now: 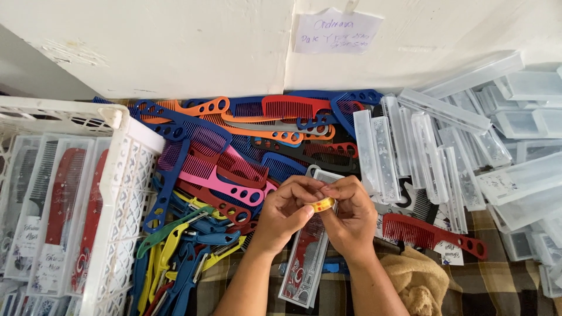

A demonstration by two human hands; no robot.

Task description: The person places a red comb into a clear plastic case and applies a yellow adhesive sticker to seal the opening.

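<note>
From the head camera, your left hand (285, 212) and your right hand (350, 217) meet in the middle, low over the checked cloth (497, 287). Both hands pinch a small yellow roll of sticky tape (322, 204). The fingertips of each hand are closed on it, one hand on each side.

Right under your hands lies a red comb packed in a clear plastic sleeve (305, 264). Its top end is tucked behind your fingers, and its bottom end points to the near edge of the cloth. I cannot tell if your hands touch it.

Behind your hands a big heap of loose plastic combs (234, 152), blue, orange, pink, red, black, yellow and green, runs back to the white wall (175, 41). A paper note (338, 32) is stuck on that wall.

On the left side stands a white plastic crate (126, 193) with packed combs stood up inside it.

On the right side lie many clear empty plastic sleeves (456, 146), piled up. One loose red comb (430, 233) lies just beside your right hand, and a tan rag (418, 281) sits by your right wrist.
</note>
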